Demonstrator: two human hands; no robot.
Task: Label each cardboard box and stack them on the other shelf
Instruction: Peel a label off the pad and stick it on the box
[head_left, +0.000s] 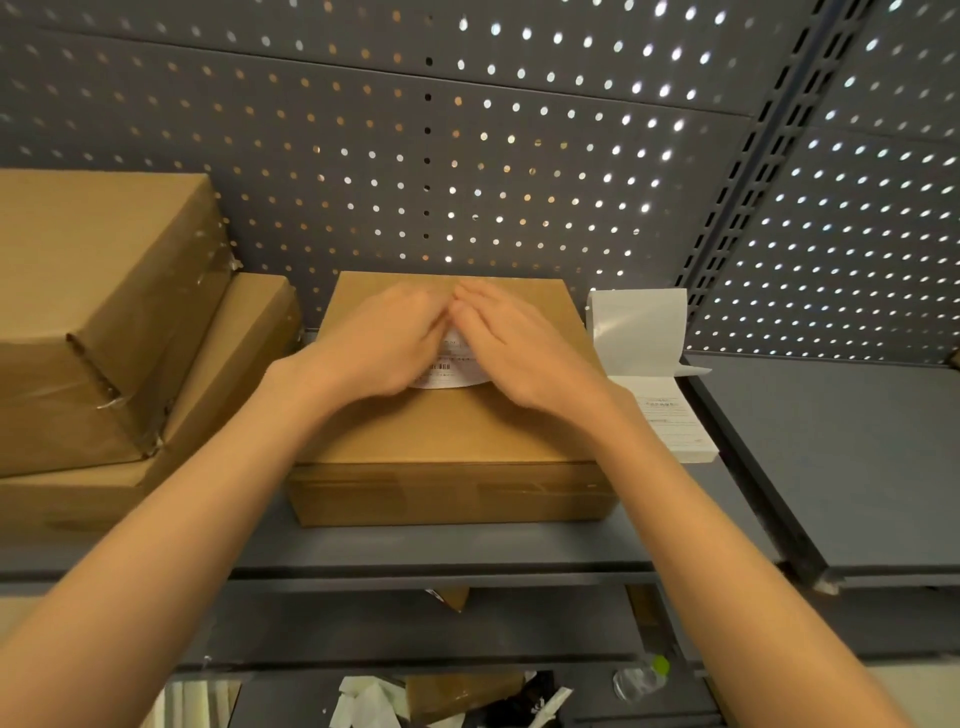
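Pressing flat, straight fingers over the white label (451, 370) atop the middle cardboard box (447, 436) on the shelf (441, 551), the left hand (382, 338) and right hand (519, 343) are probably smoothing it to stick.

We see a grey pegboard (363, 156) forming the back wall, its holes lit from behind toward the right. A slotted upright (748, 197) runs diagonally beside it, dividing two bays. Below the front rail (441, 577) we note a lower level holding torn paper scraps (363, 701), a brown flap (452, 597) hanging just under the rail, a dark item (524, 701) among the scraps, and a crumpled clear wrapper (636, 680) with a green spot (661, 663) at its upper edge. The scraps and dark item lie touching.
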